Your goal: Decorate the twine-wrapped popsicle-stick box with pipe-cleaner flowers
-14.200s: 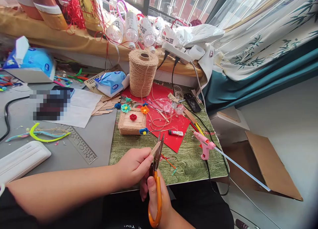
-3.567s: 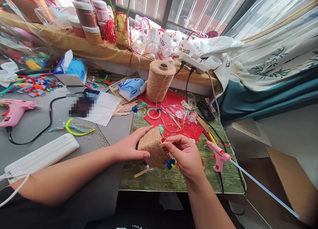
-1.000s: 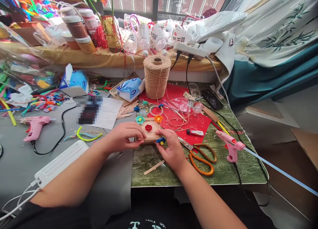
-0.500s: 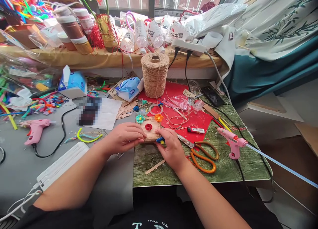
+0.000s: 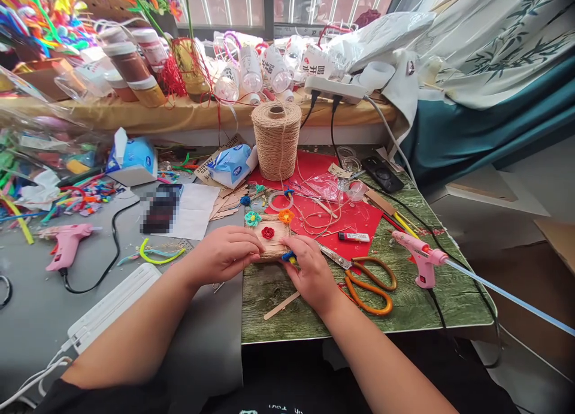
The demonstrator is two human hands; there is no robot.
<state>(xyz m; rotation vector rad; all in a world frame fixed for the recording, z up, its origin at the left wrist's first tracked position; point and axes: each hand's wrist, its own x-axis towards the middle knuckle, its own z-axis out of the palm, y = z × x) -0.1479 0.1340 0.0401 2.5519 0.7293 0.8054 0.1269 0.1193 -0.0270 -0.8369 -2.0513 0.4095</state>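
Observation:
A small square panel of pale craft sticks, edged with twine, lies between my hands at the green board's left edge. A red rose-like flower sits in its middle, a teal flower on the upper left corner and an orange flower on the upper right. My left hand is closed on the panel's left side, fingertips at its lower left. My right hand pinches a blue flower with a yellow centre at the lower right corner, partly hidden by the fingers.
Orange-handled scissors lie right of my right hand, a loose craft stick below it. A pink glue gun stands farther right; another glue gun lies left. A twine spool stands behind the panel, by red paper.
The view has shifted slightly. Both hands keep nearly the same hold at the panel, and the blue flower stays at its lower right corner.

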